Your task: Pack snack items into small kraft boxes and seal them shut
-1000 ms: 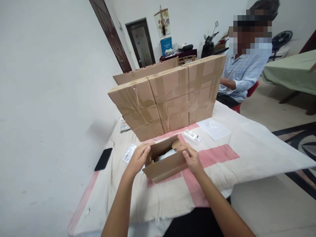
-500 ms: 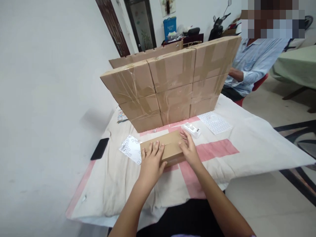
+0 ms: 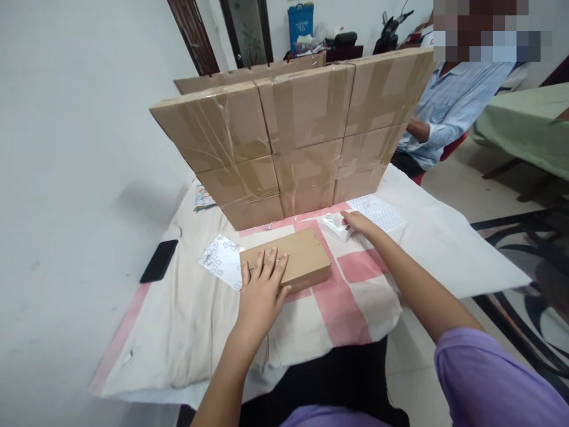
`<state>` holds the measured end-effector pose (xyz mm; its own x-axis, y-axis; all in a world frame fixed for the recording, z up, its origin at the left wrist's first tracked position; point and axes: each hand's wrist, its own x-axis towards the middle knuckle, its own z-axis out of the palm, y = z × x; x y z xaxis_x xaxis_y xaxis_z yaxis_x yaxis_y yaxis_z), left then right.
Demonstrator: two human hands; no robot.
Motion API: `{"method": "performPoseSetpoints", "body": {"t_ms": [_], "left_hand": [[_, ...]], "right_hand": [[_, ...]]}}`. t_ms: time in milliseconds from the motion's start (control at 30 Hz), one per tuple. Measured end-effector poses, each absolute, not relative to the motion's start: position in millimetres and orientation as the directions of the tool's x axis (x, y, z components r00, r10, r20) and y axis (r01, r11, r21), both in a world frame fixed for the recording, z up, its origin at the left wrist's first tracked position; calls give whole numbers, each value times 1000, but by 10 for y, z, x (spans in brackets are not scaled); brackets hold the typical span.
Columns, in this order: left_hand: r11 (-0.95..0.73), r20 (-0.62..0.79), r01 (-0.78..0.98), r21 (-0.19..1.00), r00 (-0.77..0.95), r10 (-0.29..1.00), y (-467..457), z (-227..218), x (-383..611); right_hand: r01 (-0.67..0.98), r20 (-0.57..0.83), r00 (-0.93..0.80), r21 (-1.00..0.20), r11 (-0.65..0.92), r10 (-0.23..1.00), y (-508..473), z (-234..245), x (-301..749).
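A small flat cardboard box (image 3: 306, 252) lies on the cloth in front of me. My left hand (image 3: 262, 284) rests flat on its left part, fingers spread over the top. At the box's upper right is a white tape dispenser (image 3: 334, 228). My right hand (image 3: 355, 222) has its fingers closed at the dispenser's right end; whether they also pinch the tape's end cannot be made out. A patterned white paper sheet (image 3: 221, 261) sticks out at the box's left, and another patterned sheet (image 3: 377, 212) lies behind my right hand.
A tall panel of taped cardboard boxes (image 3: 306, 142) stands across the back of the cloth-covered table (image 3: 169, 338). A black phone (image 3: 159, 261) lies near the left edge. Beyond the panel at right sits a person in a light blue shirt (image 3: 466, 112).
My right hand has left the box's right end and reached forward and right to the tape dispenser. My left hand stays on the box. The view has shifted slightly.
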<state>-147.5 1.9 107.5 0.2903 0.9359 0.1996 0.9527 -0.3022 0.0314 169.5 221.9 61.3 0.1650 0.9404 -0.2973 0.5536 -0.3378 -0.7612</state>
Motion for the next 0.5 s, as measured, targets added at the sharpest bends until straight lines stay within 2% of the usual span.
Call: {"method": "performPoseSetpoints", "body": {"t_ms": [167, 500], "left_hand": [[-308, 213, 950, 55, 290, 933, 24, 1083, -1482], [-302, 216, 949, 91, 277, 936, -1, 1102, -1462]], "right_hand": [[576, -453, 178, -672, -465, 874, 2318, 795, 1682], [467, -626, 189, -620, -630, 756, 2266, 903, 1687]]}}
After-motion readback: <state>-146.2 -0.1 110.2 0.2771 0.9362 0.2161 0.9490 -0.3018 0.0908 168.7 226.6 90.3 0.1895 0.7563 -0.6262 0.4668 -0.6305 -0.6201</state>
